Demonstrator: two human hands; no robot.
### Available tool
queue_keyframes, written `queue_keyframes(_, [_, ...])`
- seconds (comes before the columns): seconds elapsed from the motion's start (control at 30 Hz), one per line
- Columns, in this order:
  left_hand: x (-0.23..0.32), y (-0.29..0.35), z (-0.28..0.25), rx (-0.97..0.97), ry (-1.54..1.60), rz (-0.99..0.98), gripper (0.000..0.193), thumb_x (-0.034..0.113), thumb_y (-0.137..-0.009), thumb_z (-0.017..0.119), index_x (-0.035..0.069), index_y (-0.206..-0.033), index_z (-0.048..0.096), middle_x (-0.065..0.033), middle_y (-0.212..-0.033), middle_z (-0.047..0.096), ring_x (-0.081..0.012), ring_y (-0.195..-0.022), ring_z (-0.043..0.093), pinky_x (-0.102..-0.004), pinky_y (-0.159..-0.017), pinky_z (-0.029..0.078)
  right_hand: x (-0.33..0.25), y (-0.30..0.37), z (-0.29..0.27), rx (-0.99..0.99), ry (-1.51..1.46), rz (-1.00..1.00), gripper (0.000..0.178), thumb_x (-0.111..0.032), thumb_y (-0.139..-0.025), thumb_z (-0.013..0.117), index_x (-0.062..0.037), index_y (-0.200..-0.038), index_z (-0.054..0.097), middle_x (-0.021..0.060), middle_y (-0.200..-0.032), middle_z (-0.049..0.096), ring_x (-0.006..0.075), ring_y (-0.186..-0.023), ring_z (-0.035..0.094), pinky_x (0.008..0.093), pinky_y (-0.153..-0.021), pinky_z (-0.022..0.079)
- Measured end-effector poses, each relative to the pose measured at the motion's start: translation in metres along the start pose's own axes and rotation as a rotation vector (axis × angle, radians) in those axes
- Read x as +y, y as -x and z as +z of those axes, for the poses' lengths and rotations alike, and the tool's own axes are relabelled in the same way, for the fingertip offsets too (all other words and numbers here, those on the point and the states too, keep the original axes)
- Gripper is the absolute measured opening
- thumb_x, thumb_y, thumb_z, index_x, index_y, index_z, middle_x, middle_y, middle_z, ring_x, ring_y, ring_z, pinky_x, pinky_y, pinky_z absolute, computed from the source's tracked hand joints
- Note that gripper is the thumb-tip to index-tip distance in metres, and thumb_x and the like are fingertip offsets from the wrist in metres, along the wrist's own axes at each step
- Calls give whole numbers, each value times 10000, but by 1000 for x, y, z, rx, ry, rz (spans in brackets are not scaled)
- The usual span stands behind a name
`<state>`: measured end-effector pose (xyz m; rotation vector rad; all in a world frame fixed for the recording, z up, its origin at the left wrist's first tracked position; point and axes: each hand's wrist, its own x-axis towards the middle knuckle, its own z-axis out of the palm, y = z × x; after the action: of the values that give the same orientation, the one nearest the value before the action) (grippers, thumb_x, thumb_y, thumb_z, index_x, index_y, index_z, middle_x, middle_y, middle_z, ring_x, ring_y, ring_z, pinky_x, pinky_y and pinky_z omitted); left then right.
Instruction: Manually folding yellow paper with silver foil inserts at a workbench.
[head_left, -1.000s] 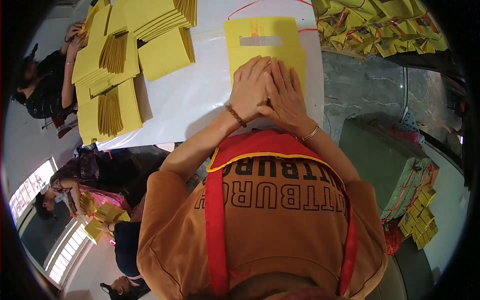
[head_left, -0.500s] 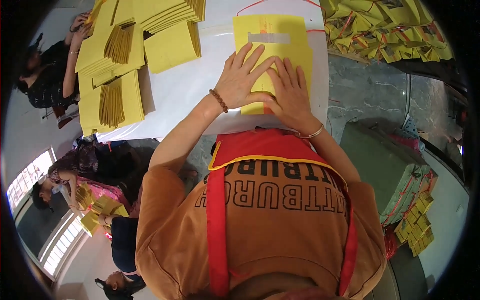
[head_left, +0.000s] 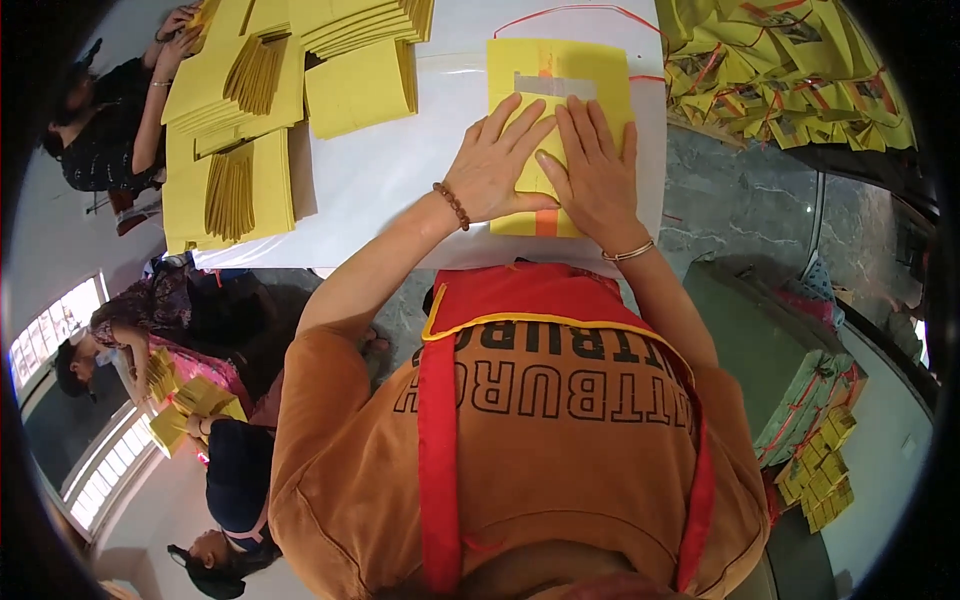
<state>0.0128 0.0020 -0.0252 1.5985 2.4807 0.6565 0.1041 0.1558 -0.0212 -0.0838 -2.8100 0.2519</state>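
Observation:
A stack or folded packet of yellow paper (head_left: 532, 180) lies flat near the right end of the white table. An orange band (head_left: 546, 222) runs down its middle, and a grey patch (head_left: 555, 86) crosses its upper part. My left hand (head_left: 497, 165), with a beaded bracelet above it, rests on the paper's left side, fingers spread. On the right side lies my right hand (head_left: 603, 180), palm down with the fingers stretched out. Both sets of fingertips touch near the grey patch. Neither hand grips anything. What lies beneath the palms is hidden.
Folded yellow paper bundles (head_left: 360, 90) cover the table's (head_left: 370, 190) left part. Red string (head_left: 590, 8) curves behind the packet. Yellow paper pieces (head_left: 790, 75) with red strings fill the far right. A green bale (head_left: 740, 350) stands on the right. Other people work at the left.
My right hand has shifted right and its fingers now point more straight ahead, apart from the left hand's fingers. My left hand still lies on the paper. The view has shifted slightly.

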Motion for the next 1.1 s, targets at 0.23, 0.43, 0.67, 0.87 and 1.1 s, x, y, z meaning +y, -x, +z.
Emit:
queue_keyframes(0.23, [13,-1,-13,135,-131,182,703,409,-733,653,54,-1301,440,-122,-1222,479,-303,-1119,443,-431,-900,393,3,-2,2,-44,11,-18,539,-331,-854,539,-72,-1314,434,75,-1384,399,249,-1287,356,579,-1023,216])
queue_keyframes(0.43, [30,-3,-16,96,-257,341,604,201,-691,647,15,-1244,491,-102,-996,551,-229,-859,550,-317,-758,461,33,2,-5,-56,-784,179,510,-123,-819,530,-47,-1314,435,82,-1364,428,214,-1279,378,437,-1064,251])
queue_keyframes(0.67, [42,-9,0,156,-418,227,565,160,-634,630,32,-1177,543,-45,-923,559,-190,-820,544,-280,-645,431,41,7,-24,152,-1364,586,330,-32,-898,464,22,-1220,510,90,-1241,529,158,-1138,490,289,-968,372])
queue_keyframes(0.87, [14,2,-38,387,-285,153,545,164,-581,673,70,-1110,586,-26,-916,573,-213,-818,549,-328,-645,425,24,21,-30,442,-1019,433,274,-20,-909,476,6,-1173,549,95,-1162,578,157,-1083,529,279,-922,401])
queue_keyframes(1.1, [-116,61,-83,540,-498,-30,517,21,-692,576,146,-1193,574,-50,-1093,602,-236,-985,555,-365,-791,423,13,32,-20,155,-917,354,215,-27,-876,528,-47,-1078,600,81,-1064,608,185,-992,559,307,-881,409])
